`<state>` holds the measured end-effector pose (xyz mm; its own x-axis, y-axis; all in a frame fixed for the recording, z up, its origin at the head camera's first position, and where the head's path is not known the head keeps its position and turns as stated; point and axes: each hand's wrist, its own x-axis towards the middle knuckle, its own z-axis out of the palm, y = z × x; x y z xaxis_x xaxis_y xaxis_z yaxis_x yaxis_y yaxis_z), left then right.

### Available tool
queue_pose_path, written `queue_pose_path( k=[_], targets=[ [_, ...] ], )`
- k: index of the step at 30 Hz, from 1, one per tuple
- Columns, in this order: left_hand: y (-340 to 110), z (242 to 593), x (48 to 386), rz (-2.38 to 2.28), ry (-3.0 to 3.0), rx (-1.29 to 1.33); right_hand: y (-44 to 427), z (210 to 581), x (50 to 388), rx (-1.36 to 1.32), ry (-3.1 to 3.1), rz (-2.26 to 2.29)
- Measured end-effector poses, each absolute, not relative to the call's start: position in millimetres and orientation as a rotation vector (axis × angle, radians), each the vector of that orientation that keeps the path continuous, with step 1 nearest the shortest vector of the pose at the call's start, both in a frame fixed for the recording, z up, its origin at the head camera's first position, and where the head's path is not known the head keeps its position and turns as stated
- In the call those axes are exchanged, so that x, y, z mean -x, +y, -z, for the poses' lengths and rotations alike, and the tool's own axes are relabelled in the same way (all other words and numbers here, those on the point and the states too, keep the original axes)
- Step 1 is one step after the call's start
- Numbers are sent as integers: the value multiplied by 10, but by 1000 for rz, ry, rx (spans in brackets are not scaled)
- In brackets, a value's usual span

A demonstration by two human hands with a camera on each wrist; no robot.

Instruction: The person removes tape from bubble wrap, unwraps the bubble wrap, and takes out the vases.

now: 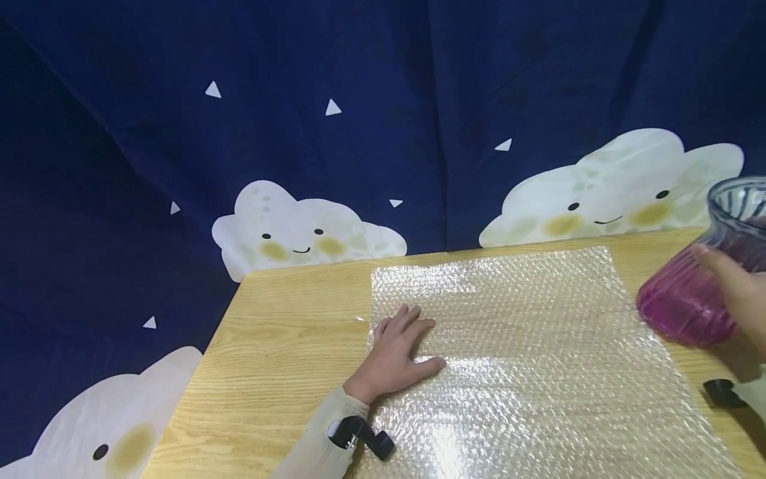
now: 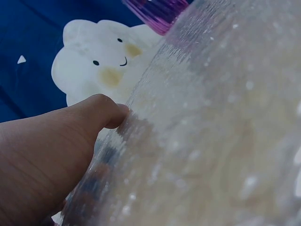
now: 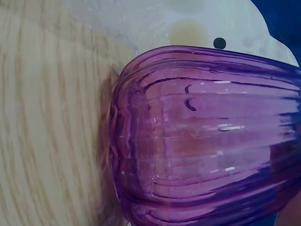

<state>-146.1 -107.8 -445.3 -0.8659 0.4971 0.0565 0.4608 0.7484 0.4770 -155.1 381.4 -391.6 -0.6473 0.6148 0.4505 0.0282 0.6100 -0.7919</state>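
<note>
A ribbed glass vase (image 1: 682, 299), clear at the rim and pink-purple below, is at the right of the head view. My right hand (image 1: 739, 289) grips it round the side, thumb toward the front. The vase leans, and whether its base touches the table cannot be told. Its purple body (image 3: 202, 136) fills much of the right wrist view, hiding most of the hand. A sheet of bubble wrap (image 1: 526, 346) lies flat on the table. On its left edge my left hand (image 1: 397, 356) rests with fingers spread; the left wrist view shows the thumb (image 2: 101, 113) against the sheet.
The light wooden table (image 1: 263, 346) extends left of the sheet and in a strip to its right. A dark blue curtain (image 1: 371, 153) with printed clouds (image 1: 305, 226) and white triangles hangs behind the table and along its left side.
</note>
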Motion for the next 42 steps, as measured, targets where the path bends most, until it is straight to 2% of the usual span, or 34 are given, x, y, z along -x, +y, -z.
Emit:
queue_pose_path(
  k=[31, 38, 42],
  targets=[
    [-1069, 4416, 1456, -742, 2881, -782, 3794, 3870, 1523, 560, -2118, -1019],
    [-1073, 4411, 1450, -754, 2882, -777, 3792, 3841, 1512, 656, -2130, -1127],
    [-1064, 4418, 1454, -764, 2873, -778, 3815, 3853, 1506, 595, -2108, -1095]
  ],
)
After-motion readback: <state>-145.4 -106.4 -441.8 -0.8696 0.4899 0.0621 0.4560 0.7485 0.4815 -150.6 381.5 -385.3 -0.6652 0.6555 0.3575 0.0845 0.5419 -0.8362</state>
